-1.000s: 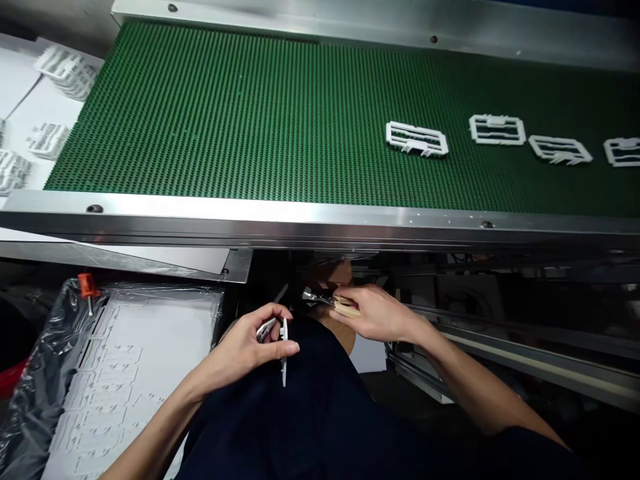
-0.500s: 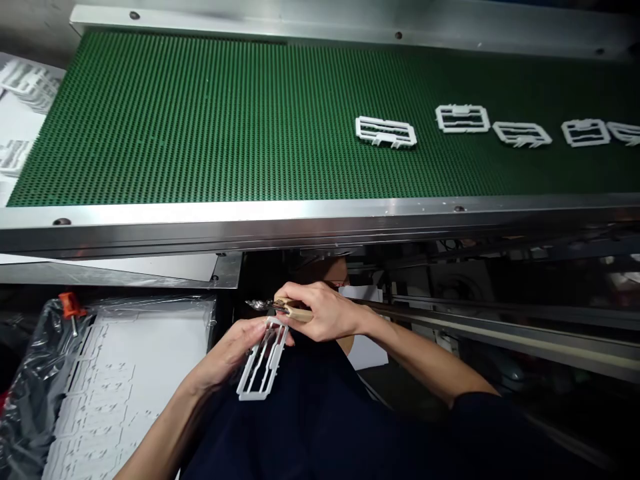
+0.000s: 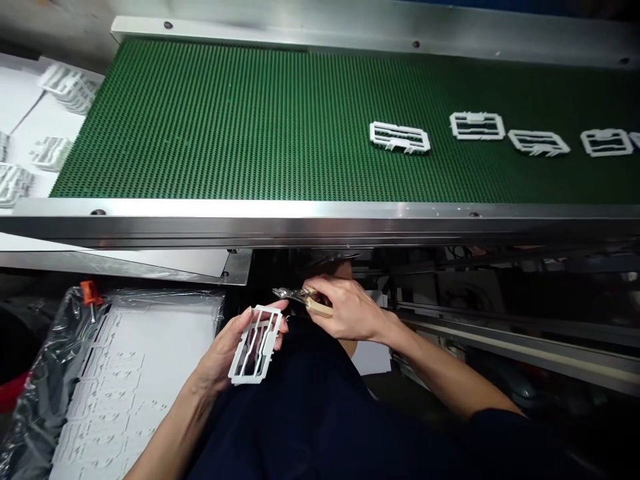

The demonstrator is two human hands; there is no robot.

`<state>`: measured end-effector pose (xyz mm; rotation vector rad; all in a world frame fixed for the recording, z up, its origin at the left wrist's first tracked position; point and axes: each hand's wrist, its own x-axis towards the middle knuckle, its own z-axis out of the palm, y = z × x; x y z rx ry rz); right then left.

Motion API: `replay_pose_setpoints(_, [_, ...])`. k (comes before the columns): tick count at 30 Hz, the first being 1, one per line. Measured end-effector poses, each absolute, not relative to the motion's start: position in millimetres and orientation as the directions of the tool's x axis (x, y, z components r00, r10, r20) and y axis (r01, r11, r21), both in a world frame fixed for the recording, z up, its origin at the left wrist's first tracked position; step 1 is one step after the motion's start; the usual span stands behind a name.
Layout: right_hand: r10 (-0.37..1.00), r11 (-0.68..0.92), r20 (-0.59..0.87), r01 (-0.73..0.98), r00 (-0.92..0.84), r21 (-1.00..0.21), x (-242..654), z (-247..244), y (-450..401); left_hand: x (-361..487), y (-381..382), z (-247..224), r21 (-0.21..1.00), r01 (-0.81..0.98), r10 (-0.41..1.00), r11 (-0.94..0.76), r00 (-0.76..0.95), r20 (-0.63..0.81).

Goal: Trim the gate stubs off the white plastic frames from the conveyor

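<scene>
A white plastic frame (image 3: 271, 340) with long slots rests tilted in my left hand (image 3: 231, 343), held near its upper end with fingers behind it. My right hand (image 3: 346, 308) grips a pair of nippers (image 3: 319, 307) with cream handles. Their metal jaws point left, just above and right of the frame's top end, apart from it. Whether the jaws are open cannot be made out well. Both hands are over my lap, below the conveyor's front rail.
A green conveyor belt (image 3: 225, 127) carries several similar white frames (image 3: 400, 137) on its right side. Metal rails (image 3: 280, 209) edge it. Stacked white frames (image 3: 67, 87) stand at the far left. A plastic-lined box (image 3: 165, 333) holds layered white frames, with an orange-handled clamp-like piece (image 3: 91, 293) at its corner.
My right hand and the nippers have drawn away to the right from the frame. My left hand has tilted the frame and shifted slightly left. The whole view has shifted somewhat.
</scene>
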<state>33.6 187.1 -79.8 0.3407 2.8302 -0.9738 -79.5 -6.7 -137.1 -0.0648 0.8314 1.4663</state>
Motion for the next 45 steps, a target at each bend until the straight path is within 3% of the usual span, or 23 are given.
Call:
replay_pose_setpoints(5, [0.128, 0.851, -0.258, 0.240, -0.958, -0.468, 49, -83, 188, -80, -5, -134, 0.438, -0.892, 0.856, 0.113, -0.137, -0.498])
replay_pose_setpoints(11, [0.088, 0.893, -0.261, 0.192, -0.961, -0.407, 45, -79, 191, -80, -2, -134, 0.451, -0.882, 0.872, 0.141, -0.106, -0.478])
replay_pose_setpoints(24, [0.041, 0.888, -0.292, 0.168, -0.956, -0.427, 40, -77, 195, -82, -2, -134, 0.444, -0.884, 0.878, 0.147, -0.090, -0.471])
replay_pose_setpoints(30, [0.132, 0.843, -0.286, 0.259, -0.949, -0.472, 40, -80, 191, -80, 1, -134, 0.420, -0.899, 0.855, 0.124, -0.118, -0.505])
replay_pose_setpoints(38, [0.152, 0.914, -0.256, 0.234, -0.955, -0.332, 40, -82, 186, -81, 6, -127, 0.424, -0.892, 0.831, 0.153, -0.116, -0.544])
replay_pose_setpoints(45, [0.126, 0.930, -0.257, 0.204, -0.958, -0.304, 40, -81, 186, -79, 8, -128, 0.445, -0.881, 0.827, 0.162, -0.125, -0.549])
